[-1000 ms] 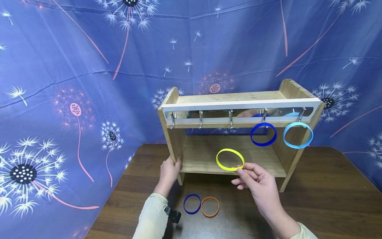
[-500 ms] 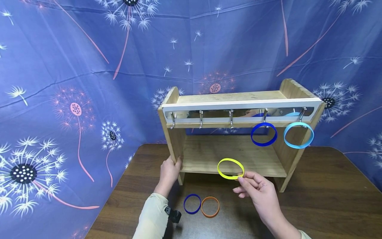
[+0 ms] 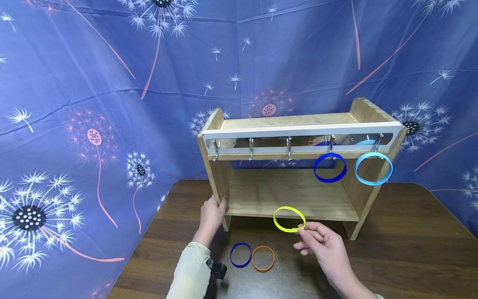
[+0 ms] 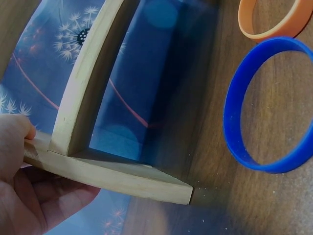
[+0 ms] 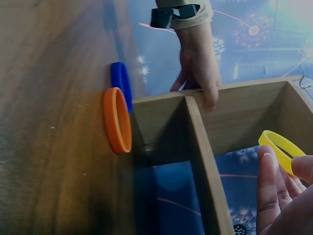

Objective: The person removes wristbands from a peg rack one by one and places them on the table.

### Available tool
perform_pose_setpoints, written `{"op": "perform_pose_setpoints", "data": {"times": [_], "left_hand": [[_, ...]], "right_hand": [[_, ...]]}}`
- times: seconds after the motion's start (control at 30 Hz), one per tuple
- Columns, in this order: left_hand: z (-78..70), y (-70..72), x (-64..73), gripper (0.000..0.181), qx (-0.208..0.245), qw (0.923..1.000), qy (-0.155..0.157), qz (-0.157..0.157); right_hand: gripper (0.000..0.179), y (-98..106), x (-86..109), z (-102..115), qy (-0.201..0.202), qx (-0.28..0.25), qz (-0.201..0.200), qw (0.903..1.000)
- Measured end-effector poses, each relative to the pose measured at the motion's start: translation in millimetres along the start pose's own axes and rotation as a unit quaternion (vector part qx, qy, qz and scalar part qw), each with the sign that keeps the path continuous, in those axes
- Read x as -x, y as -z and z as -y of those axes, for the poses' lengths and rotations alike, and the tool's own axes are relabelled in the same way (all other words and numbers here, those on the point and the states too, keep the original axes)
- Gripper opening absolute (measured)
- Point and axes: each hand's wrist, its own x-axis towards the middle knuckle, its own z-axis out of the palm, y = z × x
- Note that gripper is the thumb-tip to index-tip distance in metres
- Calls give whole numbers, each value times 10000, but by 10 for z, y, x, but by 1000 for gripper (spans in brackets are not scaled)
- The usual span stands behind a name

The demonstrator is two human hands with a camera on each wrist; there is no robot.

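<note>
My right hand (image 3: 328,249) pinches a yellow silicone wristband (image 3: 289,219) by its right edge, between thumb and fingers. The band is held in the air in front of the lower board of a wooden shelf (image 3: 291,195). With my left hand (image 4: 29,186) I grip the shelf's left side panel (image 4: 122,181), thumb on one face and fingers on the other. On the table in front lie a dark blue wristband (image 3: 232,259) and an orange wristband (image 3: 263,270), side by side, in the right wrist view as well.
Along the shelf's top front runs a rail (image 3: 269,142) with several metal hooks. A blue wristband (image 3: 330,180) and a light blue wristband (image 3: 373,182) hang from the two right hooks. Behind the brown table (image 3: 410,253) stands a blue dandelion-print cloth (image 3: 298,54).
The right hand has lowered the yellow wristband, away from the hooks and slightly rightward. My left hand stays at the side panel.
</note>
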Motion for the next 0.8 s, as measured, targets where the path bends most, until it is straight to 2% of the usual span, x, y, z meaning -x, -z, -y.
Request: {"op": "perform_pose_setpoints", "data": {"times": [0.5, 0.8], "left_hand": [[18, -3, -8, 26, -33, 10000, 4, 33], [9, 3, -10, 24, 4, 10000, -13, 42]], "right_hand": [[24, 58, 101, -234, -348, 432, -22, 9985], [24, 93, 170, -332, -988, 829, -202, 9914]]}}
